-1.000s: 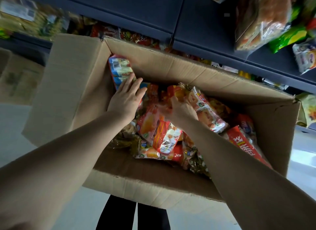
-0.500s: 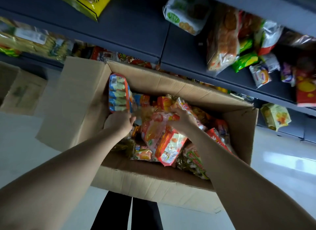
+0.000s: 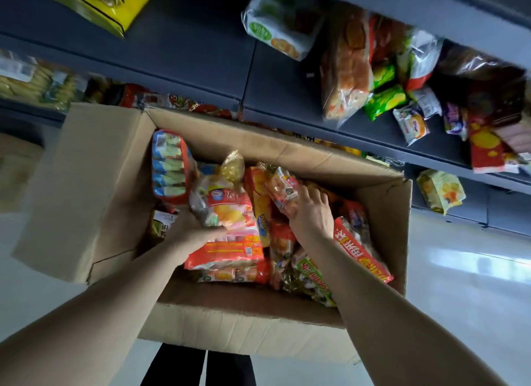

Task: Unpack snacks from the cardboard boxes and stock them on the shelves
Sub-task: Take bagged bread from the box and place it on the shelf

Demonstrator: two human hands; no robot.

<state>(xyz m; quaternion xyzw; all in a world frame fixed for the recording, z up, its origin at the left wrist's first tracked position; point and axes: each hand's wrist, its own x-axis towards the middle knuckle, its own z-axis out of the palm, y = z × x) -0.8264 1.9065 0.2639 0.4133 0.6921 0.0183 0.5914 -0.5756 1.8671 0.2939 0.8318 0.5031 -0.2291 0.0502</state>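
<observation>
Head view. Left hand (image 3: 195,232) down in the open cardboard box (image 3: 94,184), fingers curled around the lower edge of a pink-and-red snack bag (image 3: 230,224), gripping it, bag tilted up above the rest of the pile. Right hand (image 3: 311,213) also in the box, fingers bent over a small clear-wrapped snack pack (image 3: 283,189), pinching it. Blue-and-red multipack (image 3: 169,167) standing upright against the box's left inner wall. Red bag with yellow lettering (image 3: 359,247) lying just beside the right forearm. Beyond the box, dark blue shelves (image 3: 186,49) holding a yellow bag (image 3: 115,3), a bread-roll bag (image 3: 344,66) and green packets (image 3: 385,98).
</observation>
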